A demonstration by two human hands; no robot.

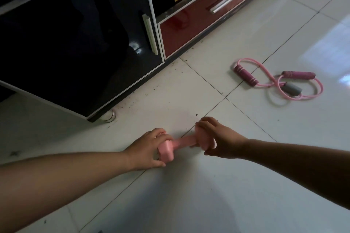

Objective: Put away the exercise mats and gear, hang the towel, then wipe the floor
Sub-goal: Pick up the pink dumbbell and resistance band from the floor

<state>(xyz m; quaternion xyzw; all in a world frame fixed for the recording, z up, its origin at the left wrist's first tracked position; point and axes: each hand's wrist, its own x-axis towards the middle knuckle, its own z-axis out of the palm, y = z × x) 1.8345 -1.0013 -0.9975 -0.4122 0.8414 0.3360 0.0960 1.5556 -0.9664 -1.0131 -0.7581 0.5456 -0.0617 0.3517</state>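
A pink dumbbell (182,142) lies low over the white tiled floor (246,138) in the middle of the head view. My left hand (146,149) grips its left end, fingers and thumb curled round the weight. My right hand (216,138) grips the right end the same way and hides most of that weight. A pink resistance band (280,83) with dark pink and grey foam grips lies loose on the floor to the upper right, well away from both hands.
A black glossy cabinet door (75,43) with a pale handle stands at the upper left. A red drawer front (198,21) with a silver handle runs along to its right. Dark crumbs are scattered on the tiles near the cabinet base.
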